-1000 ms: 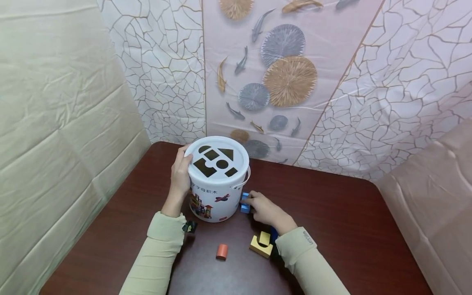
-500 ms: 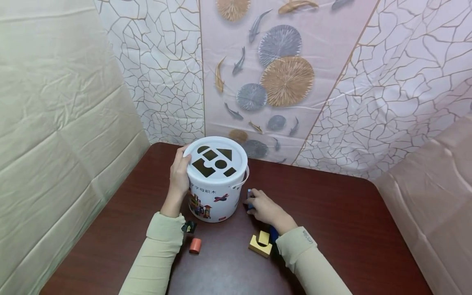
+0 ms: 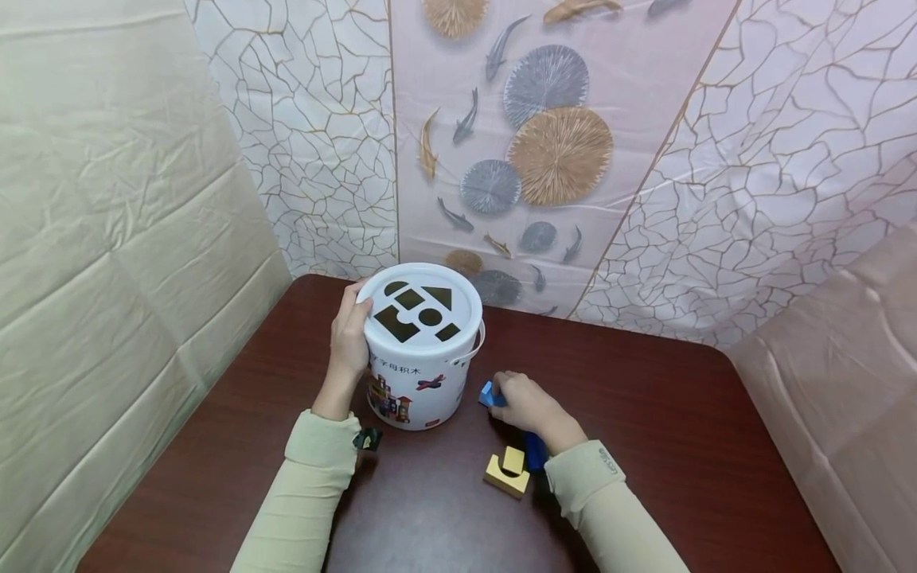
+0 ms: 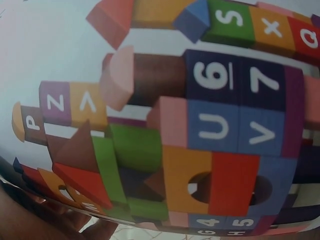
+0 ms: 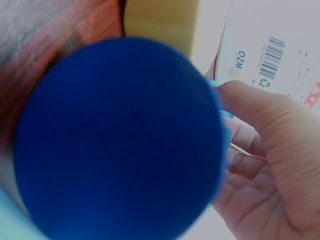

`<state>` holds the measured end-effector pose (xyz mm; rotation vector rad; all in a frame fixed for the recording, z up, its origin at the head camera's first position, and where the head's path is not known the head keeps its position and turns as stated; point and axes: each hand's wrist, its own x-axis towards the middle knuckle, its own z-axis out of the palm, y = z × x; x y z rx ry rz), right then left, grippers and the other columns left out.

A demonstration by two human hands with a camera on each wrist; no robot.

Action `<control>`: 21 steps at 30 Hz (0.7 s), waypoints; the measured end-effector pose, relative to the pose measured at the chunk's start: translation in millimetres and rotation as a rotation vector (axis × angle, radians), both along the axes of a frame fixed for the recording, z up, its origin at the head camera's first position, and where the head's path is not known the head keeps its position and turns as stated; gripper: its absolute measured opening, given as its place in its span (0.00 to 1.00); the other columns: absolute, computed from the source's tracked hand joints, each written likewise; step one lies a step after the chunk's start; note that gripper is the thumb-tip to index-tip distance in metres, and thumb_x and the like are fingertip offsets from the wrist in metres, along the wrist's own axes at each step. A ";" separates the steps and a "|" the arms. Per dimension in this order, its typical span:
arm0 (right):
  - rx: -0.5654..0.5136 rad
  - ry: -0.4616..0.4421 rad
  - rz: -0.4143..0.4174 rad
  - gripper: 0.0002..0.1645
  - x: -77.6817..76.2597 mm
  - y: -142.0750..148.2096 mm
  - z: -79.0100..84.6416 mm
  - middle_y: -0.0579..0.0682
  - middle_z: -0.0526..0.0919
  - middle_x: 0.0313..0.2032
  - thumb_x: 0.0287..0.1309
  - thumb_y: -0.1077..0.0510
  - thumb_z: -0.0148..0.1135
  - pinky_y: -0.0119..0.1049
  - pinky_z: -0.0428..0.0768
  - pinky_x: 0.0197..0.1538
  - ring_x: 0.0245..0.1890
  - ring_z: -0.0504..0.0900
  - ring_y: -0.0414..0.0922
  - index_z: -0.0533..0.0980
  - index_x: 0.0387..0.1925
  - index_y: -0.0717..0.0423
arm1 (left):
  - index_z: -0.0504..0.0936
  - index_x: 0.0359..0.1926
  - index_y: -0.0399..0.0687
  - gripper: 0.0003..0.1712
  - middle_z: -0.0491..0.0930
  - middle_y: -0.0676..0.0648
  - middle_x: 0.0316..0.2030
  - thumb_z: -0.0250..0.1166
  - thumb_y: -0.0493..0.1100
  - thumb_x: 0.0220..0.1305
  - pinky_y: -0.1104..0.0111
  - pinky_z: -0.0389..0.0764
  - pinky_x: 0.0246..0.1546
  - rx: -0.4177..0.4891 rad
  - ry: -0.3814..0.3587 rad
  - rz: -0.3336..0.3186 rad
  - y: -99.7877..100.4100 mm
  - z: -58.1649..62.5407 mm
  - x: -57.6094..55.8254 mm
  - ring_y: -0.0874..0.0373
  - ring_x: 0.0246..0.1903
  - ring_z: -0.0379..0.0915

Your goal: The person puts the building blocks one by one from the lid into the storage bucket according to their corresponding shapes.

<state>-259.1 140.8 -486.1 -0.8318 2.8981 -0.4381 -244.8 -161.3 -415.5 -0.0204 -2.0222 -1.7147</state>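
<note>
Well, left hand (image 3: 349,338): it is on the left side of the white bucket (image 3: 423,390). Its thumb is up by the rim, and its fingers bend round the side to hold on. Some of them go behind, where I cannot see.
Right hand (image 3: 528,404): its fingers are curled in, and the thumb is close to them. They pinch the light blue block (image 3: 487,395).
Light blue block: it is just to the right of the bucket, with a little gap between them. The hand hides part of it, so I cannot tell if it touches the tabletop (image 3: 659,414).
Bucket: it stands up straight and has toy block pictures and letters on it. A thin white handle (image 3: 481,344) hangs on its right side.
Lid (image 3: 466,305): it is white and sits on top, with dark holes like a circle, a triangle and a square.
Dark blue block (image 3: 534,452): it is under the right wrist. It has a round end that looks very big in the right wrist view.
Yellow blocks: the big one (image 3: 506,482) has a round dip, and the small one (image 3: 513,459) is at the dip.
Back cloth (image 3: 559,155): it has fish and round shapes on it.
</note>
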 end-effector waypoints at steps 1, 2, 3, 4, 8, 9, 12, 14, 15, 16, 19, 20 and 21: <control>0.001 -0.006 -0.006 0.15 0.0 -0.4 1.4 0.48 0.80 0.34 0.51 0.55 0.70 0.35 0.77 0.35 0.31 0.76 0.39 0.75 0.39 0.55 | 0.73 0.62 0.61 0.25 0.76 0.50 0.60 0.46 0.54 0.66 0.54 0.68 0.58 -0.003 -0.001 -0.001 -0.5 0.1 -0.4 0.53 0.57 0.72; 0.006 -0.011 -0.013 0.16 -0.2 -0.7 2.4 0.48 0.80 0.34 0.51 0.55 0.70 0.35 0.77 0.35 0.31 0.77 0.39 0.75 0.40 0.55 | 0.72 0.62 0.60 0.25 0.76 0.50 0.60 0.45 0.54 0.66 0.54 0.68 0.58 -0.009 -0.004 -0.007 -1.0 0.3 -0.7 0.53 0.56 0.72; 0.008 -0.017 -0.021 0.17 -0.3 -1.0 3.1 0.48 0.81 0.34 0.51 0.55 0.70 0.35 0.78 0.34 0.31 0.77 0.39 0.75 0.41 0.55 | 0.72 0.62 0.60 0.25 0.75 0.49 0.60 0.45 0.54 0.67 0.53 0.67 0.58 -0.016 -0.008 -0.014 -1.8 0.5 -0.7 0.53 0.57 0.71; 0.015 -0.019 -0.030 0.18 -0.3 -1.3 3.7 0.47 0.81 0.34 0.51 0.54 0.69 0.34 0.78 0.34 0.30 0.77 0.39 0.74 0.42 0.55 | 0.71 0.63 0.60 0.25 0.75 0.49 0.61 0.45 0.54 0.67 0.53 0.67 0.58 -0.029 -0.014 -0.024 -2.9 0.6 -0.8 0.53 0.57 0.71; 0.025 -0.020 -0.060 0.18 -0.5 -1.9 3.5 0.45 0.77 0.28 0.51 0.53 0.67 0.32 0.74 0.29 0.25 0.74 0.38 0.71 0.42 0.53 | 0.65 0.66 0.59 0.26 0.69 0.49 0.65 0.42 0.54 0.70 0.51 0.61 0.64 -0.079 -0.057 -0.130 -11.6 2.7 -0.1 0.52 0.63 0.65; 0.027 -0.017 -0.066 0.18 -0.6 -1.9 3.5 0.45 0.76 0.27 0.51 0.53 0.67 0.32 0.74 0.29 0.24 0.74 0.38 0.71 0.42 0.53 | 0.63 0.68 0.59 0.26 0.66 0.49 0.68 0.41 0.54 0.72 0.50 0.58 0.67 -0.093 -0.076 -0.179 -16.0 4.0 0.5 0.53 0.66 0.61; 0.023 -0.013 -0.083 0.18 -0.1 -1.2 2.8 0.45 0.76 0.26 0.54 0.54 0.65 0.33 0.73 0.29 0.24 0.73 0.38 0.71 0.44 0.53 | 0.54 0.74 0.58 0.29 0.55 0.49 0.73 0.37 0.55 0.75 0.47 0.49 0.71 -0.127 -0.128 -0.358 -35.5 5.5 2.3 0.52 0.72 0.48; 0.020 -0.016 -0.091 0.18 0.2 0.4 2.3 0.46 0.77 0.27 0.56 0.54 0.64 0.33 0.74 0.30 0.25 0.74 0.39 0.71 0.47 0.53 | 0.49 0.76 0.57 0.31 0.50 0.49 0.75 0.34 0.57 0.76 0.44 0.46 0.71 -0.152 -0.171 -0.467 -55.1 1.6 3.2 0.51 0.75 0.42; 0.012 -0.020 -0.095 0.18 0.2 1.4 2.0 0.46 0.78 0.28 0.57 0.55 0.63 0.33 0.74 0.30 0.25 0.74 0.39 0.71 0.48 0.53 | 0.49 0.76 0.56 0.32 0.50 0.48 0.75 0.33 0.59 0.76 0.43 0.45 0.71 -0.147 -0.188 -0.507 -65.8 -3.2 2.7 0.50 0.75 0.41; 0.007 -0.020 -0.099 0.18 0.4 2.5 1.8 0.46 0.78 0.28 0.58 0.55 0.63 0.33 0.74 0.30 0.25 0.74 0.38 0.71 0.49 0.53 | 0.49 0.76 0.55 0.33 0.51 0.47 0.75 0.32 0.60 0.76 0.42 0.46 0.71 -0.135 -0.201 -0.534 -77.2 -10.4 1.1 0.48 0.75 0.42; -0.003 -0.003 -0.106 0.18 -0.1 5.7 2.3 0.46 0.78 0.28 0.58 0.56 0.63 0.33 0.74 0.31 0.25 0.74 0.38 0.71 0.49 0.52 | 0.54 0.75 0.51 0.34 0.57 0.41 0.73 0.33 0.61 0.76 0.41 0.48 0.70 -0.081 -0.244 -0.569 -110.8 -38.9 -5.6 0.44 0.74 0.47; -0.008 0.001 -0.106 0.18 -0.3 6.4 2.6 0.46 0.79 0.28 0.58 0.56 0.64 0.34 0.75 0.31 0.25 0.74 0.39 0.71 0.49 0.52 | 0.55 0.74 0.50 0.34 0.59 0.38 0.72 0.33 0.60 0.76 0.42 0.49 0.70 -0.058 -0.256 -0.570 -120.3 -49.9 -7.9 0.43 0.73 0.49; -0.010 0.002 -0.103 0.18 -0.5 6.9 2.8 0.45 0.79 0.29 0.58 0.56 0.64 0.34 0.74 0.31 0.25 0.74 0.38 0.71 0.49 0.52 | 0.57 0.74 0.49 0.33 0.60 0.38 0.71 0.34 0.59 0.76 0.43 0.50 0.70 -0.035 -0.275 -0.560 -128.1 -60.5 -9.4 0.42 0.73 0.51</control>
